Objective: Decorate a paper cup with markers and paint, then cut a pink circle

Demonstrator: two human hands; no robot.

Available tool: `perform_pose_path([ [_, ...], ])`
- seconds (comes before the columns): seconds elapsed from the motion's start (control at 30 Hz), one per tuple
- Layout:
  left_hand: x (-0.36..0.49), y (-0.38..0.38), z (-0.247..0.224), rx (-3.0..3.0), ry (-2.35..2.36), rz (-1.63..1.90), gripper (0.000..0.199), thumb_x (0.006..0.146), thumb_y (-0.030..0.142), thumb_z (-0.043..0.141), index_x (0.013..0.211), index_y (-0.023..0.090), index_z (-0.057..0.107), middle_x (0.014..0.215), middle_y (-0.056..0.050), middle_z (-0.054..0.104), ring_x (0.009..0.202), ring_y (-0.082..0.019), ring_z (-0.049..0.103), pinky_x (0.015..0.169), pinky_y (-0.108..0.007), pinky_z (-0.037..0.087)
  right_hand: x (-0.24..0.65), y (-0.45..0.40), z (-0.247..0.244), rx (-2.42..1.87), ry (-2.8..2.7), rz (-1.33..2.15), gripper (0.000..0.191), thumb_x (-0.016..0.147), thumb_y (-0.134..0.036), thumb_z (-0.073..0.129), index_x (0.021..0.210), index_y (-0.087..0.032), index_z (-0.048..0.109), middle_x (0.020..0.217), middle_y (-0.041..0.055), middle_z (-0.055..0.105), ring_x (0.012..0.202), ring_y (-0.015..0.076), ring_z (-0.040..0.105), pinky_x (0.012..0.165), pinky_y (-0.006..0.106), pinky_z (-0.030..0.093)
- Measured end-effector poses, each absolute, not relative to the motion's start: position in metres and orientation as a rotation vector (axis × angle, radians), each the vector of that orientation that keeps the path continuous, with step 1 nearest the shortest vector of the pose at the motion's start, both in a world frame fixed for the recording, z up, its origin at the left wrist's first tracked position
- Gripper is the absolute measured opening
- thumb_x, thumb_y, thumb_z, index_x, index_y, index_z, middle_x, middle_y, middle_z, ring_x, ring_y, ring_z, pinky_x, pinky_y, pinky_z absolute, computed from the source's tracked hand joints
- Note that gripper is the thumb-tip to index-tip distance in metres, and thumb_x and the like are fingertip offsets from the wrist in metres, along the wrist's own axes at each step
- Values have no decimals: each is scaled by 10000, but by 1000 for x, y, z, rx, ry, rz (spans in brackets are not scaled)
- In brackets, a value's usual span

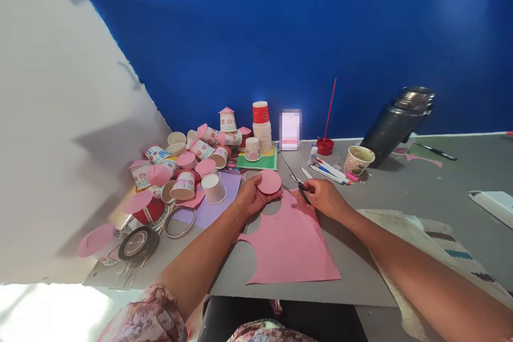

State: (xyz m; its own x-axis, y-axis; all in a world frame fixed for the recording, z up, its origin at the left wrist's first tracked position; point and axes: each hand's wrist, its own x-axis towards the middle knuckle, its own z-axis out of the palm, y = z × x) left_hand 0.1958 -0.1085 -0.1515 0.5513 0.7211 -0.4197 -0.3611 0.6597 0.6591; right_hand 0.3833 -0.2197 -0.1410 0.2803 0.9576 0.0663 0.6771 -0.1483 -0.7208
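Note:
Between the fingers of my left hand (254, 195) is a round pink paper disc (270, 181), held by its left edge above the table. My right hand (324, 197) grips the dark handles of a pair of scissors (297, 180), whose blades point up and to the left. Below both hands lies a pink paper sheet (292, 246) with round bites cut from its left side. To the left, a heap of decorated paper cups (185, 186) includes several with pink paper tops.
A stack of paper cups (262, 136) stands behind, beside a green booklet (266, 162). Markers (331, 172), a patterned cup (359, 159) and a tilted dark flask (390, 128) are at right. A cloth (436, 246) lies under my right forearm; black tape (138, 244) sits left.

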Motion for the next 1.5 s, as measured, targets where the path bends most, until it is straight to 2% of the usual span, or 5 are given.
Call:
perform_pose_path([
  [0.5,201,-135,-153,677,549,527,179,854,188,742,985,67,759,1001,-184,793,1089,-306,736,1025,-425,569,376,-221,-153,-1814,-1518,727,196,714,-286,655,565,-218,547,540,-7,598,549,153,475,562,292,302],
  [0.73,202,-137,-159,721,555,550,205,764,241,845,865,80,771,857,-146,795,1024,-300,745,979,-391,568,383,-221,-150,-1720,-1493,977,276,761,-445,678,802,-172,686,588,-17,634,524,137,513,542,264,350],
  [1.07,204,-140,-156,774,619,617,258,728,287,867,844,94,741,798,-120,770,916,-283,743,862,-360,570,399,-220,-149,-1584,-1571,1187,396,845,-560,673,929,-173,676,674,25,736,626,186,700,549,254,483],
  [1.27,200,-135,-149,824,717,771,194,775,285,801,815,150,667,702,-20,698,639,-148,655,595,-240,514,393,-220,-147,-1819,-1577,739,191,866,-351,624,921,-186,701,788,47,751,672,184,656,627,281,424],
  [1.5,196,-142,-138,872,734,675,225,870,357,696,819,150,625,557,-10,601,368,-122,484,339,-220,318,384,-227,-141,-1885,-1814,540,134,836,-227,678,719,-198,735,859,86,711,792,225,655,701,305,391],
])
